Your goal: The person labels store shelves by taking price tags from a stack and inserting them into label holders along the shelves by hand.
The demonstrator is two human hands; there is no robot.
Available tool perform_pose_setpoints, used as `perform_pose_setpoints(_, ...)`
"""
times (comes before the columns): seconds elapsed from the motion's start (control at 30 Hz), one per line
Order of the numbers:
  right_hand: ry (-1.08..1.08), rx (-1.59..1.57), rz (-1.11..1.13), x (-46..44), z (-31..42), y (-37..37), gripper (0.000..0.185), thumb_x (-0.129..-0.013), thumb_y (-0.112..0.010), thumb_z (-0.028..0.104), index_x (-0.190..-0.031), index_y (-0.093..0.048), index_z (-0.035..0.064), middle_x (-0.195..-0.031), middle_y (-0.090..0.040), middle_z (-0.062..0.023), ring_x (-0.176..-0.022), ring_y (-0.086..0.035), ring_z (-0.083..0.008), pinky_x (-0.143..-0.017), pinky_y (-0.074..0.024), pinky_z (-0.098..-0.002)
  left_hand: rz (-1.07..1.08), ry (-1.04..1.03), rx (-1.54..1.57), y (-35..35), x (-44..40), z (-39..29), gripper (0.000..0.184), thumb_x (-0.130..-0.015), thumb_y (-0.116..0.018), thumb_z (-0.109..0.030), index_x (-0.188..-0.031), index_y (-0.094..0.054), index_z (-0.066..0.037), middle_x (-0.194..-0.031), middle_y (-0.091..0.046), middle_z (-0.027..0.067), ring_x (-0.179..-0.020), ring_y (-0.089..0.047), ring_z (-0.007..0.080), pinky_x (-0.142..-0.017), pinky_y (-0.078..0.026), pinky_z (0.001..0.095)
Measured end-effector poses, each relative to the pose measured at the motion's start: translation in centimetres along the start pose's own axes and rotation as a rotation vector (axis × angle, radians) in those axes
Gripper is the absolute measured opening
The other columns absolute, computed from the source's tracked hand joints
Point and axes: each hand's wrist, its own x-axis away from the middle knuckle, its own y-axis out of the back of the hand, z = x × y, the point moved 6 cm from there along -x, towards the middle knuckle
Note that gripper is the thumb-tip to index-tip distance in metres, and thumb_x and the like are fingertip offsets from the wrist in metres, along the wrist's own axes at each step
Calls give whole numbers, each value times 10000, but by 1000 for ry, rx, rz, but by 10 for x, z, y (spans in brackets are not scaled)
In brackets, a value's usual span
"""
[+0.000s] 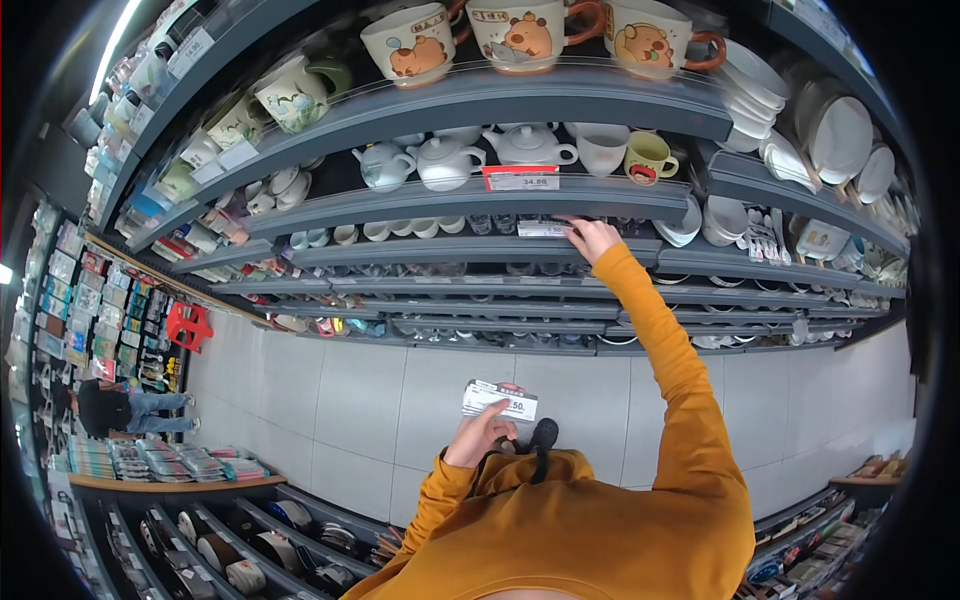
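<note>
My left hand [478,436] is closed around a small stack of white price tags [514,404], held low in front of my body with the thumb on top. My right hand [596,240] reaches forward to a shelf edge. Its thumb and a finger grip the right end of a white price tag [541,229] there. Small glasses [492,224] stand on the shelf just behind that tag. On the shelf above are white teapots [447,163], a white cup [602,150] and a yellow-green mug [650,158], with a red-topped price tag [521,178] on the edge.
Large cartoon mugs [528,38] line the upper shelf. White bowls [752,85] and plates [840,140] stand to the right. Grey floor tiles [350,390] lie below. At left are a person in dark clothing [105,408] and a red stool [188,326]; more shelves [215,535] stand behind me.
</note>
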Motion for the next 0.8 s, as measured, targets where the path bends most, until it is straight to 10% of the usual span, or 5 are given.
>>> perform_pose_setpoints(0.47,230,106,-69,4,4,-15,207,-889,-580,228,-990,-690,85,-1047,-662,-115,-887,-648,-314,-757,-531,-404,38,-31,-41,-10,3,-2,313,-939,-536,-168,-1229,-516,-52,-1181,-586,71,-687,-589,154,-655,-487,269)
perform_pose_setpoints(0.8,227,105,-184,34,18,-18,403,-845,-645,214,-1217,-577,73,-1052,-593,-89,-1039,-547,-288,-897,-449,-391,79,-22,-26,-10,8,-4,334,-928,-554,-148,-1239,-516,-32,-1105,-624,70,-682,-585,130,-649,-492,256)
